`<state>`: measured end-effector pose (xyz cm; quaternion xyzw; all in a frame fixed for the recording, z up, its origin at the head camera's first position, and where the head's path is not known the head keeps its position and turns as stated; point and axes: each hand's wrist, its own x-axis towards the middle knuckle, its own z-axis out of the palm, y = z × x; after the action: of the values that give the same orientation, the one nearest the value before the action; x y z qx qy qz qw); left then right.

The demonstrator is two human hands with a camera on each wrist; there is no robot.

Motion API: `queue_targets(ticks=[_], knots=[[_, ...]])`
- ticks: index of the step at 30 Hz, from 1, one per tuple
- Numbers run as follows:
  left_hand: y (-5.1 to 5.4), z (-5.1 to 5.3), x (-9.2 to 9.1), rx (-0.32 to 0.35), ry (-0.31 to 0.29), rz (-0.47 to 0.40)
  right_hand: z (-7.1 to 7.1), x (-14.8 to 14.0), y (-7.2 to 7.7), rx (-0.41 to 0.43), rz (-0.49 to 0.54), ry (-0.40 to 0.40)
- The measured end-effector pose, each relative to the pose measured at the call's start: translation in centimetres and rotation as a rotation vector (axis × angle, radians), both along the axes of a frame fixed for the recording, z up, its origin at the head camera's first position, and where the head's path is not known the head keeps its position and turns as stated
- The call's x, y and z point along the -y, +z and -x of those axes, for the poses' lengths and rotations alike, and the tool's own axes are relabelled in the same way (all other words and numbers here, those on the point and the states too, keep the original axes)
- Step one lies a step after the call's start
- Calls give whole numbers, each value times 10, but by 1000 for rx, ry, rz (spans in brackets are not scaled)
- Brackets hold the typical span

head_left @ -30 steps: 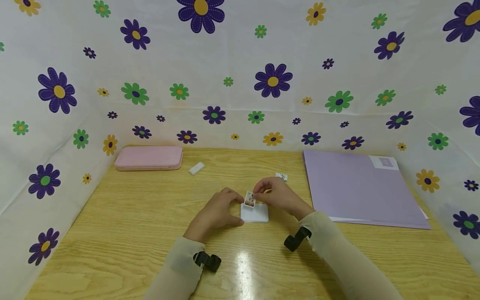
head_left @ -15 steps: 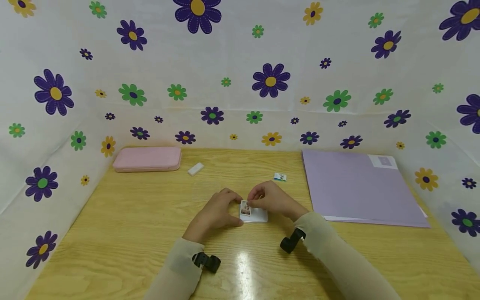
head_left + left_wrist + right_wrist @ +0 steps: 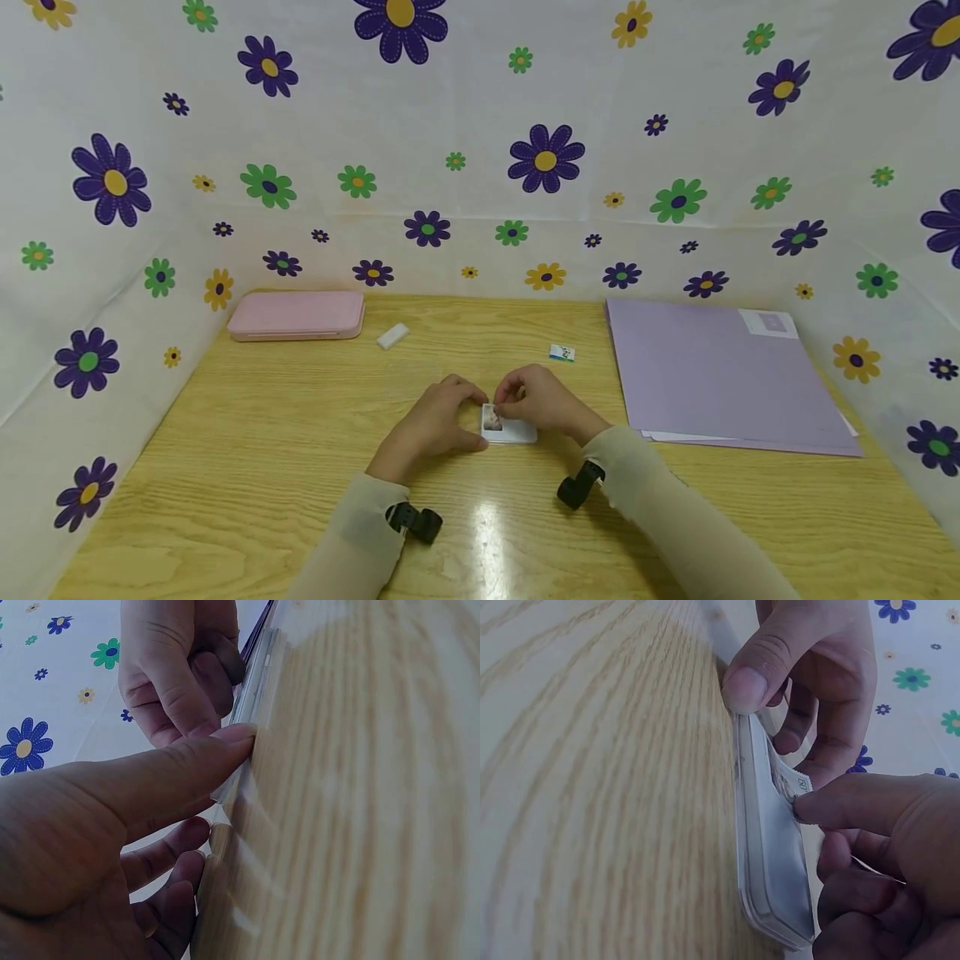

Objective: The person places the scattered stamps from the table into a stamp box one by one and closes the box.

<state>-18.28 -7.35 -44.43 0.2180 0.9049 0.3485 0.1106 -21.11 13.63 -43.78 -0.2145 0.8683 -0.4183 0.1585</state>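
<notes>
A small flat white case (image 3: 517, 431) with clear edges lies on the wooden table in front of me. My left hand (image 3: 438, 417) holds its left end, thumb at the near corner and index finger at the far one. On that left end lies a postage stamp (image 3: 492, 419) with a brownish picture. My right hand (image 3: 547, 402) pinches the stamp's right side between thumb and index finger. Up close in the right wrist view, the perforated stamp (image 3: 798, 780) curves up slightly from the case (image 3: 780, 847). In the left wrist view, fingers hide most of the case.
A pink pencil case (image 3: 296, 317) stands at the back left, with a white eraser-like block (image 3: 393, 336) beside it. A small printed piece (image 3: 562, 352) lies beyond my right hand. To the right is a large purple folder (image 3: 720, 375). Flowered cloth surrounds the table.
The stamp has come down from a tilt above the case to lie on its left end. My right hand has shifted slightly left and nearer; the left hand has stayed put.
</notes>
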Motion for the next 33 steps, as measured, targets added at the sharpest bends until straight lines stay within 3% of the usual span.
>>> queue_targets(ticks=[25, 33], knots=[[-1, 1, 0, 0, -1, 7, 0, 0, -2, -2, -13, 27], [-2, 1, 0, 3, -2, 8, -1, 0, 2, -14, -32, 0]])
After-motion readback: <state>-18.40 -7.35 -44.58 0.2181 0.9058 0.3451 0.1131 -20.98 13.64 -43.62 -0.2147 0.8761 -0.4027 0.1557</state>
